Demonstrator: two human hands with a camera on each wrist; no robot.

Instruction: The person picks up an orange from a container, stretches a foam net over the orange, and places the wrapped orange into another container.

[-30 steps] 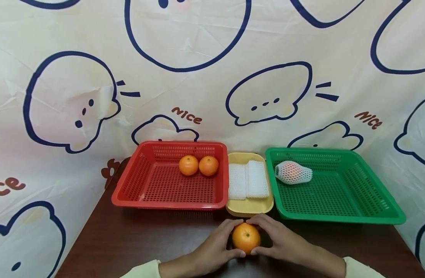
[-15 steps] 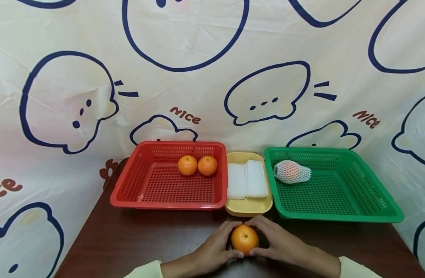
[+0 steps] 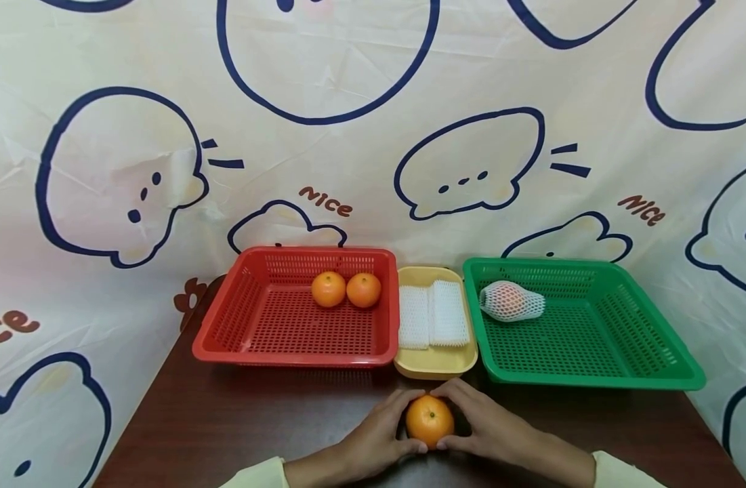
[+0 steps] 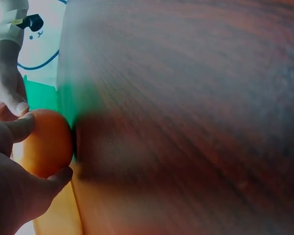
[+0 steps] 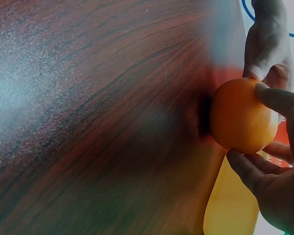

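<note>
On the dark table, an orange with a small green stem spot on top sits between both hands. My left hand curves round its left side, thumb at the near edge and fingers at the far edge. From the other side my right hand grips it the same way, thumb low and fingertips behind. In the left wrist view the orange lies between thumb and fingertip, close over the wood. The right wrist view has the orange between the right hand's thumb and finger, with the left hand beyond it.
A red basket with two oranges stands at the back left. Beside it, a yellow tray holds white foam net sleeves. The green basket on the right contains a fruit in a foam net. A patterned cloth hangs behind.
</note>
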